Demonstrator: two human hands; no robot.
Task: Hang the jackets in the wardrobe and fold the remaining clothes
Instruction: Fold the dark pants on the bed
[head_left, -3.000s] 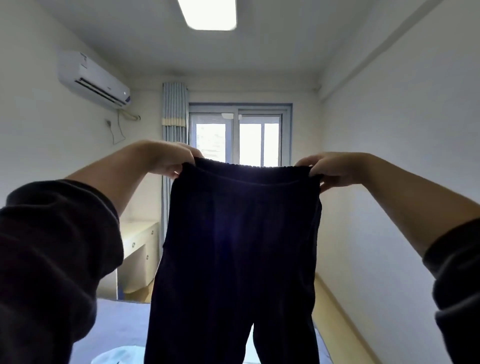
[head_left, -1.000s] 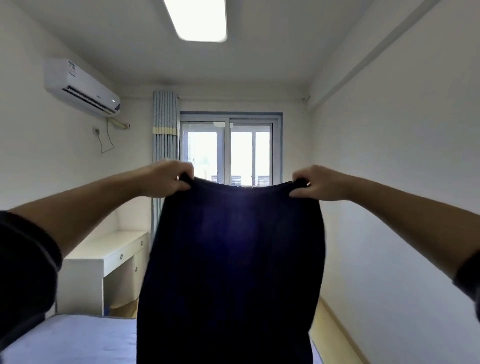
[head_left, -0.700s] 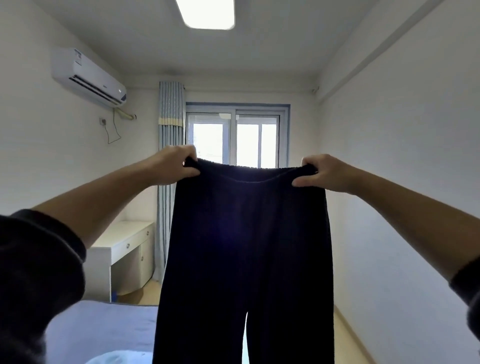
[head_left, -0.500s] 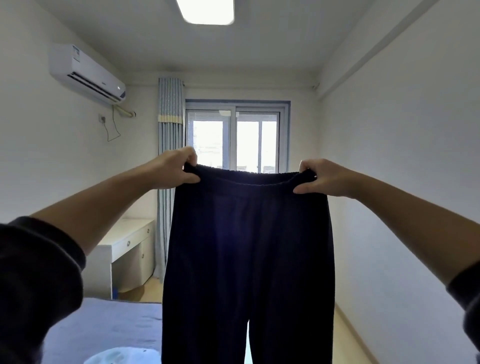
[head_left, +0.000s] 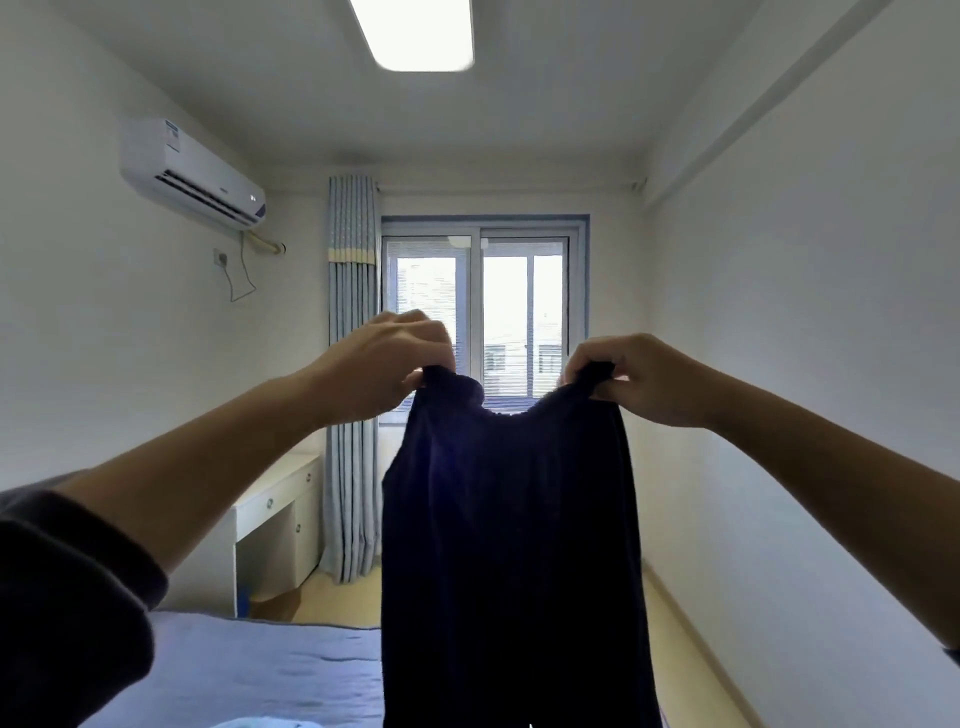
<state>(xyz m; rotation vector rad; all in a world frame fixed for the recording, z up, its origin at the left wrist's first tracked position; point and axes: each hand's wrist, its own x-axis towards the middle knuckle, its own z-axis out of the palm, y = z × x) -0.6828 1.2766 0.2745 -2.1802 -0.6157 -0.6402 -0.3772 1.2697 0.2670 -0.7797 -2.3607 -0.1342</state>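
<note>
Navy knit fabric forms the trousers (head_left: 511, 545), which hang in the air in front of the person, between the head camera and the window (head_left: 483, 312), with the bed (head_left: 249, 670) below and to the left. The left hand (head_left: 384, 364) and the right hand (head_left: 641, 382) each hold one end of the waistband (head_left: 511, 410). The fingers (head_left: 436, 345) of the left hand are curled over a bunched corner of cloth, and those of the right hand pinch the opposite corner against the thumb. The hands are fairly close together, so the waistband sags in a shallow curve between them instead of running taut. The lower part of the garment leaves the frame, and its hem cannot be seen. Judged from the drape, the fabric is soft, limp and light. It has no stiffness of its own and will collapse wherever it is unsupported. It is not fragile, and the ribbed texture should resist slipping in a plain pinch. The gathered waistband is the thickest and firmest edge and appears to be the correct place to grip. For folding, the likely procedure is to bring both waistband corners together and lower the garment flat onto the bed. A pale blue cloth (head_left: 260, 722) lies at the near edge of the bed.
</note>
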